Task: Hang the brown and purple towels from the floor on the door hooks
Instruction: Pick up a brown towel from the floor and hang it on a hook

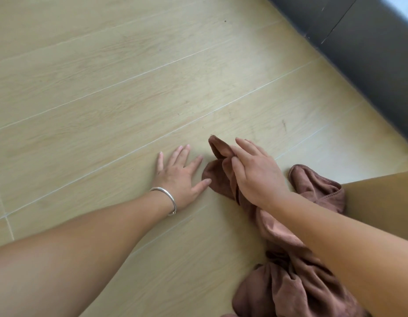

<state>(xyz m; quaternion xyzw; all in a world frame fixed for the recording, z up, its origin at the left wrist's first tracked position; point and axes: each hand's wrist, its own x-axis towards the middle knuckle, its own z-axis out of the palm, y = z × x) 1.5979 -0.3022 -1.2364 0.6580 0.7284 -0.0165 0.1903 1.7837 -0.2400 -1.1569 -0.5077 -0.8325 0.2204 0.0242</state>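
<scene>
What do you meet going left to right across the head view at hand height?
Silver bracelet → left hand, fingers spread → right hand pinching the brown towel → tan cardboard-like surface at the right edge.

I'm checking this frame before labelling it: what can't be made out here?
- Purple towel, door hooks: outside the head view.
- Brown towel: lower end cut off by the bottom edge, middle hidden under the right forearm.
- Right hand: its thumb hidden behind towel fabric.
- Left hand: palm faces down, unseen.

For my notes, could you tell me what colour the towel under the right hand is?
The towel is brown, plain and unpatterned, seen in the head view.
</scene>
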